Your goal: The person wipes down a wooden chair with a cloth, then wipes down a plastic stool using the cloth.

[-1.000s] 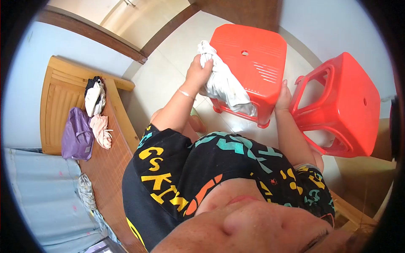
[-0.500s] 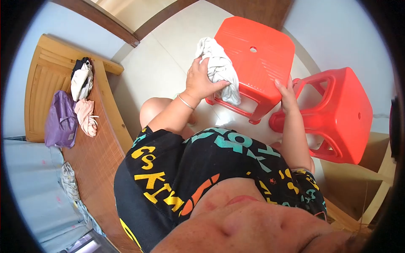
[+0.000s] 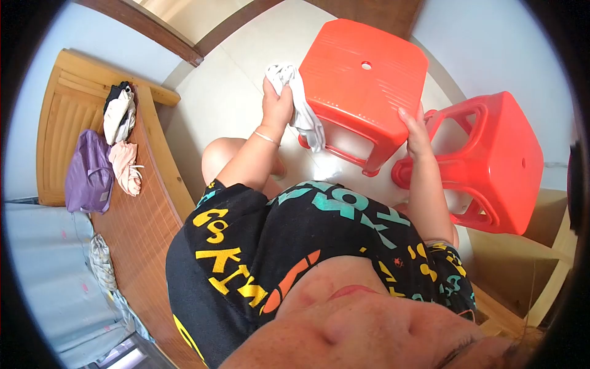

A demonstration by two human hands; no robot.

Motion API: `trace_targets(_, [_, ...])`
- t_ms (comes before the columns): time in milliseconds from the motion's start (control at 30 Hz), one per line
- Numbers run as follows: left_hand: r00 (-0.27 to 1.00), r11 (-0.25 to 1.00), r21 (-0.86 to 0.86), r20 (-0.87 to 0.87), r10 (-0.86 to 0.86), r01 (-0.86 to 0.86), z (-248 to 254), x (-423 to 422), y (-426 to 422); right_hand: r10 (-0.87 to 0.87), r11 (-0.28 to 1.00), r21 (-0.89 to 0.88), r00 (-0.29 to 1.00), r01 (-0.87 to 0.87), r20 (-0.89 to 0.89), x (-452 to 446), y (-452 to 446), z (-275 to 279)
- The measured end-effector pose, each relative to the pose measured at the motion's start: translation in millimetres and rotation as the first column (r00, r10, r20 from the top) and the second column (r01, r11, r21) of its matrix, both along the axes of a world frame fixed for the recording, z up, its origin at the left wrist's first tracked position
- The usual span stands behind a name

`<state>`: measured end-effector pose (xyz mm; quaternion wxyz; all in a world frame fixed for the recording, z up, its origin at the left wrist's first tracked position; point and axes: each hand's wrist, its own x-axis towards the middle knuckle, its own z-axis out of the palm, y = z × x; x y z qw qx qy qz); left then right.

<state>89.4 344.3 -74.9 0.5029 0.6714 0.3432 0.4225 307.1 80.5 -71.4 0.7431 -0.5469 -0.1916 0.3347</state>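
Observation:
In the head view, my left hand (image 3: 278, 111) is closed round a white cloth (image 3: 303, 114), which hangs beside the left edge of a red plastic stool (image 3: 362, 74). The cloth's lower end dangles near the stool's left legs. My right hand (image 3: 418, 134) holds the stool's near right corner, thumb on the seat top and the other fingers mostly hidden behind the edge. The stool is tilted, its seat facing up toward me, with a small round hole in the middle.
A second red stool (image 3: 510, 166) stands to the right, near a wooden shelf (image 3: 510, 270). On the left, a wooden bed (image 3: 141, 246) bears a purple bag (image 3: 90, 175), a pink cloth (image 3: 126, 167) and black and white clothing (image 3: 120, 117). Pale floor tiles (image 3: 236, 67) lie ahead.
My left hand has drawn the white cloth left, off the stool's side, and the cloth now hangs narrower. The stool has shifted slightly up and left, still in my right hand.

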Motion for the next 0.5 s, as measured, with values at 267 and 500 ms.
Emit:
trace_targets(267, [0.944, 0.973, 0.154, -0.308, -0.117, 0.171, 44, 8, -8, -0.003, 0.999, -0.034, 1.000, 0.002, -0.015, -3, 0, 3])
trace_targets(500, [0.954, 0.971, -0.225, -0.267, -0.137, 0.077, 46, 24, 8, -0.007, 1.000, -0.009, 1.000, 0.007, -0.027, -2, -2, -1])
